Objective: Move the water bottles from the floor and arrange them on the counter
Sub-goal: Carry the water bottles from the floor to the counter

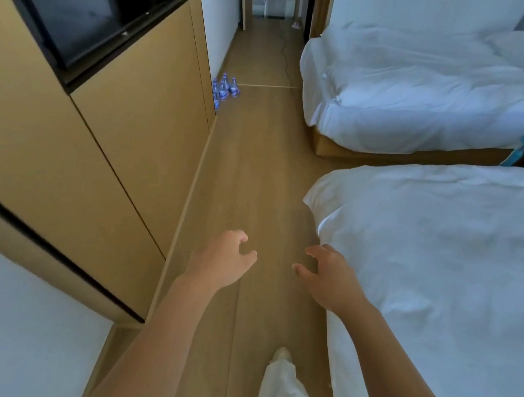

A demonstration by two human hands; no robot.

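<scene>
Both hands empty, left hand [225, 260] and right hand [329, 274] loosely curled; water bottles [224, 88] cluster far-left against the cabinet [141, 120]. Best walk close, crouch, grab by the bodies.

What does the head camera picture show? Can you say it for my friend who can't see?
Two empty hands, left hand and right hand, reach forward over a wooden floor. Far ahead, water bottles stand on the floor by a wooden cabinet; two white beds lie on the right.
</scene>
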